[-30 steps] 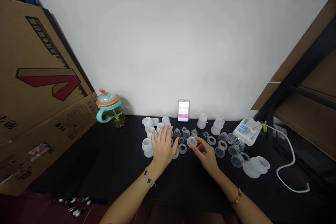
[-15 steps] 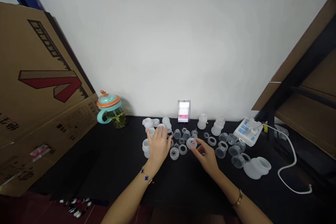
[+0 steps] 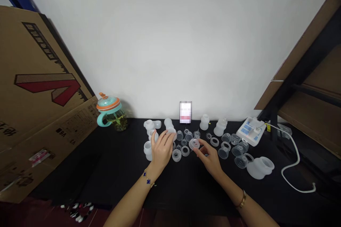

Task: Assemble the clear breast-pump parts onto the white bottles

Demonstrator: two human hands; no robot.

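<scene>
The left hand [image 3: 161,151] partly hid a white bottle [image 3: 172,133] near its fingertips; whether it gripped could not be told. Apart from it, the right hand [image 3: 210,158] pinched a round, translucent ring [image 3: 194,144] between thumb and fingers.

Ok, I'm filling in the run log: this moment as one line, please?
left hand: fingers at white bottle, grip unclear | right hand: pinching translucent ring | lidded jug: left of both hands
</scene>
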